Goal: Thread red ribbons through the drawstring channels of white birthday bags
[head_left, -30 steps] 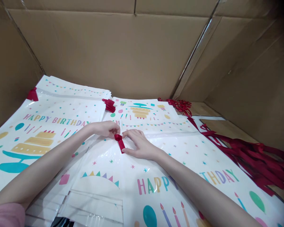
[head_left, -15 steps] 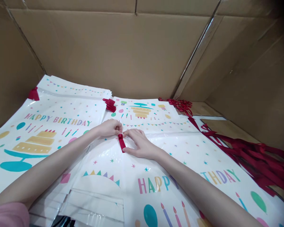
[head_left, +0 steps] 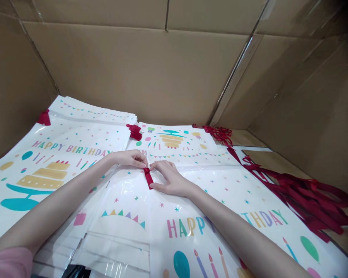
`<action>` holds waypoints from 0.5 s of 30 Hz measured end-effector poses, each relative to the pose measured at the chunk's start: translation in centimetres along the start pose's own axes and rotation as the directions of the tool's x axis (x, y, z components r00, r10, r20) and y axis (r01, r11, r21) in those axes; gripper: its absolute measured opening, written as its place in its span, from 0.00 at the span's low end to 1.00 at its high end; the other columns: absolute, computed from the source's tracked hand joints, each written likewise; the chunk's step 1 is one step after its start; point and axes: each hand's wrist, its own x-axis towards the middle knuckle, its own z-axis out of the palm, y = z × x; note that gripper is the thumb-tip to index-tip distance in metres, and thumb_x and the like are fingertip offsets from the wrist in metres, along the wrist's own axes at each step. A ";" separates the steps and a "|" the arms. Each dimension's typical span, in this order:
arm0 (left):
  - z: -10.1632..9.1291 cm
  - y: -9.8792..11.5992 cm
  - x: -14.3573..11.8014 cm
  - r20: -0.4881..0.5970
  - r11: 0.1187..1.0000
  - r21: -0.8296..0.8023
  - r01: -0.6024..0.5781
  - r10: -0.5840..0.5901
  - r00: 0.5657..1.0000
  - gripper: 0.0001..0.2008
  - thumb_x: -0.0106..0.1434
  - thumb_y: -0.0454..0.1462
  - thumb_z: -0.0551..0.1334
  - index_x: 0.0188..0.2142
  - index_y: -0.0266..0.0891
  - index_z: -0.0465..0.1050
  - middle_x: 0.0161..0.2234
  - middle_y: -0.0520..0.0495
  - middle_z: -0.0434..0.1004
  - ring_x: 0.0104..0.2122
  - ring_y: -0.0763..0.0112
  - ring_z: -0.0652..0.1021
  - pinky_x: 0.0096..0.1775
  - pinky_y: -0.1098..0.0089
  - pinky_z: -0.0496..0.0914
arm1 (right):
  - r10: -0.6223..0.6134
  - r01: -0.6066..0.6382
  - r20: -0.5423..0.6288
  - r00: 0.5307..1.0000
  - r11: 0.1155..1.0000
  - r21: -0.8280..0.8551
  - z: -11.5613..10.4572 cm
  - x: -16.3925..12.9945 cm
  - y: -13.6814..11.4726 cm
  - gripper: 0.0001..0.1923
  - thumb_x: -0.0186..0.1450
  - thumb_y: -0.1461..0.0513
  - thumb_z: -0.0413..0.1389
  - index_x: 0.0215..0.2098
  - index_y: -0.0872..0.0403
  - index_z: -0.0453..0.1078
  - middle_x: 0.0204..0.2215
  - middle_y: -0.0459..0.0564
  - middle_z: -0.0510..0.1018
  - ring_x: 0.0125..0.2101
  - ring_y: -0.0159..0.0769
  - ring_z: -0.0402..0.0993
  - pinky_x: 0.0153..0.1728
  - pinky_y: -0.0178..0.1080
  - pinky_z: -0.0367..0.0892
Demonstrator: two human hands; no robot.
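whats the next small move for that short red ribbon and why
Probably a gentle press of the left hand on the upper end of the short ribbon, with the right hand steadying it: that end looks bunched, the left fingertips are right at it, and the right thumb is by the lower end.

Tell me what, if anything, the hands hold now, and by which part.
The short red ribbon: the left hand pinches its upper end. The right hand, thumb and fingers spread, has its thumb at the lower end.
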 end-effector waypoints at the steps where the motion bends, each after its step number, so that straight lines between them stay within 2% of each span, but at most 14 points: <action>1: 0.0 0.1 -0.1 0.008 1.000 -0.005 0.002 -0.002 1.000 0.13 0.57 0.45 0.63 0.34 0.37 0.77 0.30 0.48 0.75 0.31 0.70 0.71 0.33 0.73 0.63 | -0.002 0.002 0.000 1.000 1.000 0.001 0.0 0.0 0.0 0.20 0.59 0.54 0.59 0.47 0.48 0.60 0.47 0.48 0.70 0.51 0.42 0.61 0.55 0.48 0.50; 6: 0.0 -0.1 -0.1 0.004 1.000 0.005 0.010 -0.010 1.000 0.13 0.55 0.45 0.64 0.33 0.37 0.76 0.26 0.51 0.72 0.26 0.73 0.68 0.29 0.74 0.61 | -0.001 0.001 -0.004 1.000 1.000 0.005 0.0 0.0 0.1 0.21 0.58 0.54 0.59 0.47 0.49 0.60 0.47 0.48 0.70 0.51 0.42 0.61 0.54 0.48 0.51; 15: 0.1 -0.2 0.1 -0.001 0.999 0.040 0.003 -0.003 1.000 0.13 0.57 0.45 0.62 0.31 0.36 0.71 0.26 0.52 0.68 0.27 0.73 0.67 0.30 0.74 0.60 | 0.006 -0.006 0.008 1.000 1.000 0.001 0.0 0.0 0.2 0.21 0.58 0.55 0.59 0.47 0.48 0.60 0.47 0.49 0.70 0.51 0.43 0.61 0.54 0.49 0.51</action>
